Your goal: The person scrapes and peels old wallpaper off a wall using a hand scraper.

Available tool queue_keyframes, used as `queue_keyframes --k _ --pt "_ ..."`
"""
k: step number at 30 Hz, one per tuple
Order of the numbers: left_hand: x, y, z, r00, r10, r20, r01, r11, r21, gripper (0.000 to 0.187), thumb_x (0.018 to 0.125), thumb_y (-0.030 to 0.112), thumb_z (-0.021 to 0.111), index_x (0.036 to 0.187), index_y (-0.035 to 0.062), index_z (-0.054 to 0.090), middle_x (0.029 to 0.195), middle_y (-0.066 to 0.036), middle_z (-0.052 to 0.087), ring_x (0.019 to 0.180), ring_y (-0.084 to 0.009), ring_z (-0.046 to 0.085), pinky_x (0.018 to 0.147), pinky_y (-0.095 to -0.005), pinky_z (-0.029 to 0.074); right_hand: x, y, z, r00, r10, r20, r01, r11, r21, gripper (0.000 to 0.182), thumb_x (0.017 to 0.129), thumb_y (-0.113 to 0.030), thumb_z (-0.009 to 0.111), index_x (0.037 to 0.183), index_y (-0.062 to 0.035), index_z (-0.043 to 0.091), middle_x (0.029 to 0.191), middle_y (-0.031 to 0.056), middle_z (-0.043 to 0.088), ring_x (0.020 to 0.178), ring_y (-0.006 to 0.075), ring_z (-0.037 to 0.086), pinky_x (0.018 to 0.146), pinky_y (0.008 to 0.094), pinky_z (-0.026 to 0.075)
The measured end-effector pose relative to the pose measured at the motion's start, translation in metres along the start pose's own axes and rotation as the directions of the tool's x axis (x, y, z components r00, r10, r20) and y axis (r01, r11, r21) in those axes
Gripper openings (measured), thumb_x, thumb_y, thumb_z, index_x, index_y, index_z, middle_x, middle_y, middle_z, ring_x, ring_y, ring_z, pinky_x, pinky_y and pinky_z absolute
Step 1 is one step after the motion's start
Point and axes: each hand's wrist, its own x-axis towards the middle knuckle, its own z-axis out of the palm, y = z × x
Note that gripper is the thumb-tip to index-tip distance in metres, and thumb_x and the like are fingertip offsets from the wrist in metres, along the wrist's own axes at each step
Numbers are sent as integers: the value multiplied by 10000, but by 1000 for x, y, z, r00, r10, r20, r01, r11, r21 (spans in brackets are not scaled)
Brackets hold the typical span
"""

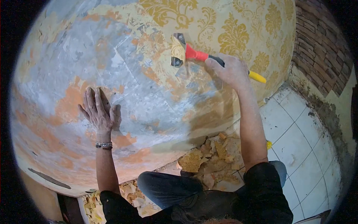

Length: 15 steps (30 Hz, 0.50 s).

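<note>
Right hand (232, 70) grips the scraper (194, 55) at upper centre, blade against the patterned wallpaper (238, 33). Left hand (100, 110) lies flat and open, empty, on the stripped wall (74, 56) at centre left. Torn scraps (209, 158) litter the floor (298, 142) by the knees.

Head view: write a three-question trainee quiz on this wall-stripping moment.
1. True or false: the left hand lies flat on the stripped grey and orange wall.
2. Which hand grips the red-and-yellow-handled metal scraper?
3. Torn yellow wallpaper scraps lie: A) on the white tiled floor; B) on a table.

Key: 1 true; 2 the right hand; 3 A.
</note>
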Motion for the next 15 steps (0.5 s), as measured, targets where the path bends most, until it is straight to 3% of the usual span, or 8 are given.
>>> queue_keyframes --k 15 --pt "5 1 0 1000 -11 19 11 1000 -10 698 914 555 421 1471 146 322 1537 -124 263 1421 -290 237 1153 -542 5 2 -8 -18 999 5 51 -4 1000 -28 600 843 -688 445 937 -147 688 870 129 690 865 320 660 787 452 477"
